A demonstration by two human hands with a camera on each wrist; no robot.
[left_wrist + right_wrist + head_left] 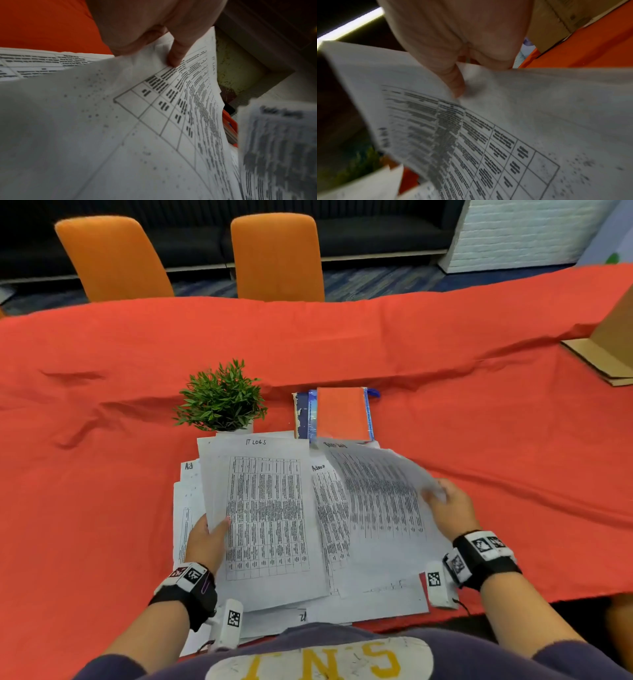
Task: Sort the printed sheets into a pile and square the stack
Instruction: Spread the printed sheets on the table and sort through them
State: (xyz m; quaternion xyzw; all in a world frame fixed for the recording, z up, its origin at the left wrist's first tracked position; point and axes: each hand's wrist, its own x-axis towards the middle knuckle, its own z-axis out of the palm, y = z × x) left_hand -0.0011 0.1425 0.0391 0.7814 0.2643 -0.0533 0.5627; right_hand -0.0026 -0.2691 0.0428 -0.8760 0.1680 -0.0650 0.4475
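Several printed sheets with tables lie spread in a loose heap [329, 594] on the red tablecloth in front of me. My left hand [209, 534] pinches the left edge of the sheet headed "IT LOGS" [270, 508], thumb on top; the left wrist view shows the thumb [176, 56] pressing that sheet [120, 128]. My right hand [445, 505] pinches the right edge of another printed sheet [380, 501], which is lifted and blurred. In the right wrist view the thumb [453, 81] lies on this sheet [488, 135]. More sheets [186, 508] stick out underneath at the left.
A small potted green plant [221, 398] stands just beyond the sheets. Beside it lies a stack of books with an orange cover [340, 414] on top. Flat cardboard [606, 354] sits at the far right. Two orange chairs [277, 254] stand behind the red-covered table [102, 405].
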